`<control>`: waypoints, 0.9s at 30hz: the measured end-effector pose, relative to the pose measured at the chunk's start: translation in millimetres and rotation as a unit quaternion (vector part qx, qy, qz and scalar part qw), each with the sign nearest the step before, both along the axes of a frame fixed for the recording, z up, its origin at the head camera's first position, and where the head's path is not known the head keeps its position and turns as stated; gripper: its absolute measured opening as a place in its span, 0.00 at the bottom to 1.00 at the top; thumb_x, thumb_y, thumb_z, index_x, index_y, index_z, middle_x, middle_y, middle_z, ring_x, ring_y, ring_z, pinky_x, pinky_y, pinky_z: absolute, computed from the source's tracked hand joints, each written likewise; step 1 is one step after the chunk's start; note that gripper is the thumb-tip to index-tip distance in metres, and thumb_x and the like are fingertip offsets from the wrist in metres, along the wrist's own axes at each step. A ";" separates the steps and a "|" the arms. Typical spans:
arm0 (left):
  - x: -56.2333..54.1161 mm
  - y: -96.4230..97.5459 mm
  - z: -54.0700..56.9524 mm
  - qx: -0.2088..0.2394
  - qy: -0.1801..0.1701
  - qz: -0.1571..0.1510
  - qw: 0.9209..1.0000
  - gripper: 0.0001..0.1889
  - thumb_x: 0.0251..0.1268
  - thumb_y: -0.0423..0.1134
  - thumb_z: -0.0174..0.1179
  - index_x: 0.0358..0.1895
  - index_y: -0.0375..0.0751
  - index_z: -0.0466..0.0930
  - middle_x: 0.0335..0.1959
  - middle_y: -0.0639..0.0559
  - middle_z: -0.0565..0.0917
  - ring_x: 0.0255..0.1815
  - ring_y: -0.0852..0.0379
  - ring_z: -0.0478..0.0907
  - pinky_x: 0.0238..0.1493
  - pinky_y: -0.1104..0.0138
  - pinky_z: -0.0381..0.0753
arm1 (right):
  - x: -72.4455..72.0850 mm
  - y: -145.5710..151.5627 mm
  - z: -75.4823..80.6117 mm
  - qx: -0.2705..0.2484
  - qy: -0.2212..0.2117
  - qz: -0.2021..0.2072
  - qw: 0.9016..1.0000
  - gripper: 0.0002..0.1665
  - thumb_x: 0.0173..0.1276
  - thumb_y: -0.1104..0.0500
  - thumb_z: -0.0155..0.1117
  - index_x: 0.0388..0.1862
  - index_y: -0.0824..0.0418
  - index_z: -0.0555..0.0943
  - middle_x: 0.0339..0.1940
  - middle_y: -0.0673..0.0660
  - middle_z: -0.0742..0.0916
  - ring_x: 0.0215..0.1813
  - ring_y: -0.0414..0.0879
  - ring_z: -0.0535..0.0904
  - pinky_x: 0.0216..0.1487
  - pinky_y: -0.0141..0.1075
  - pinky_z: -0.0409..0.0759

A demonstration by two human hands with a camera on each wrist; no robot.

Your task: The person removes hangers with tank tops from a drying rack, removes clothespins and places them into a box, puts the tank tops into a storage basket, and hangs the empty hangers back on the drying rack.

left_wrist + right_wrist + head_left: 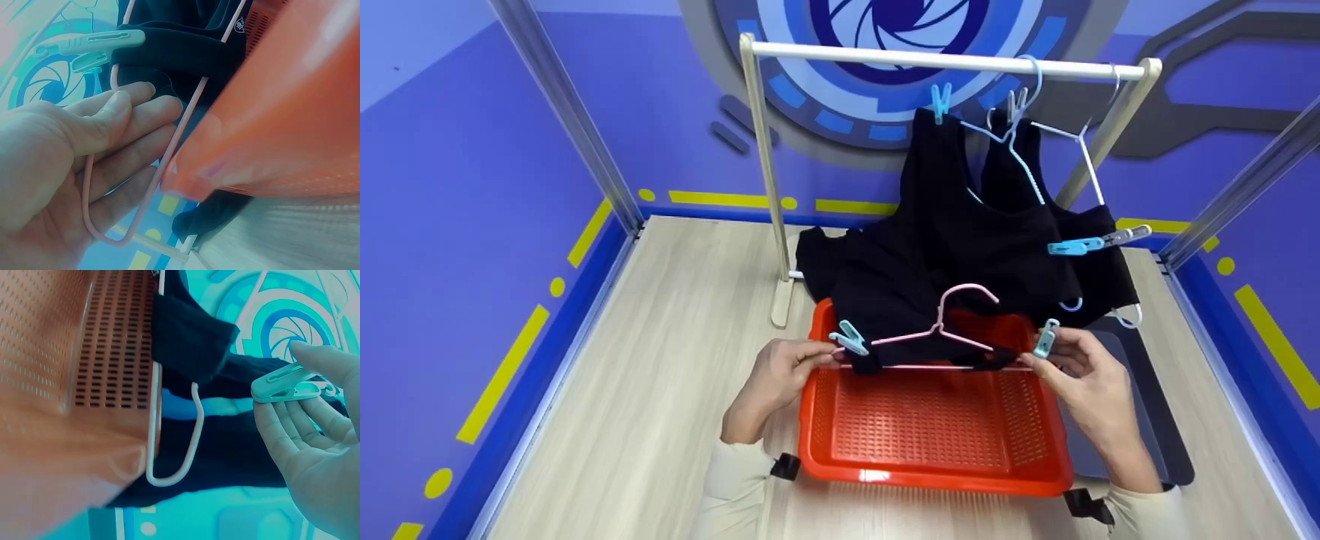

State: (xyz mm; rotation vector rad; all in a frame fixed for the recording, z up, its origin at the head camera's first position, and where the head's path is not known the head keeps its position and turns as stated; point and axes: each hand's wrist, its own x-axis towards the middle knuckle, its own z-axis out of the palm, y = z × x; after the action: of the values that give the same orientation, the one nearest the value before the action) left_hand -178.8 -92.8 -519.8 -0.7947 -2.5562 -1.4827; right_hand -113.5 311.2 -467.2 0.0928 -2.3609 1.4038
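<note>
In the head view, a pink hanger (937,328) lies over a red basket (930,480) with black garment straps (864,363) looped on its two ends. My left hand (784,379) pinches the hanger's left end, its thumb against the wire in the left wrist view. Beside those fingers, a pale blue-green clothespin (107,45) is clipped on the left strap. My right hand (1091,386) holds another clothespin (287,385) between thumb and fingers. In the right wrist view, the hanger's bare right end (169,481) stands apart from this hand, just past the right strap (188,337).
Behind the basket stands a rack with a white bar (885,56). Black tops hang from it on a blue hanger (1027,161) and a white hanger (1091,169), with clothespins (1076,246) attached. A dark grey tray (1162,442) lies right of the basket.
</note>
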 end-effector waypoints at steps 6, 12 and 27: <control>0.3 0.3 1.0 -0.009 0.004 0.008 1.000 0.09 0.73 0.32 0.67 0.50 0.39 0.93 0.40 0.50 0.93 0.45 0.53 0.91 0.52 0.57 0.87 | 3.4 11.6 1.5 0.031 -0.012 -0.031 0.999 0.24 0.63 0.73 0.79 0.57 0.72 0.82 0.49 0.64 0.88 0.46 0.27 0.84 0.48 0.19 0.80; 0.9 0.4 0.5 -0.014 0.008 0.017 1.000 0.09 0.72 0.32 0.68 0.49 0.39 0.94 0.41 0.51 0.93 0.45 0.54 0.90 0.52 0.56 0.87 | 5.7 21.7 -0.5 0.026 -0.024 -0.048 0.998 0.24 0.63 0.74 0.78 0.57 0.73 0.82 0.47 0.55 0.89 0.44 0.27 0.84 0.45 0.20 0.81; 0.8 1.8 -2.2 -0.015 0.041 0.027 0.999 0.08 0.70 0.31 0.69 0.47 0.38 0.94 0.43 0.48 0.92 0.47 0.50 0.90 0.52 0.55 0.87 | 14.1 38.8 -12.4 0.038 -0.075 -0.113 0.990 0.27 0.64 0.69 0.80 0.59 0.73 0.80 0.50 0.65 0.88 0.43 0.22 0.79 0.44 0.17 0.79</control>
State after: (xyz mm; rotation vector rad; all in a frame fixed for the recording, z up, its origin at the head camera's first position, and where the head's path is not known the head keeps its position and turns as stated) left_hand -178.0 -91.0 -522.0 -0.7663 -2.5239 -1.3700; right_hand -99.5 350.1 -479.7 -0.2616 -2.4563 1.2511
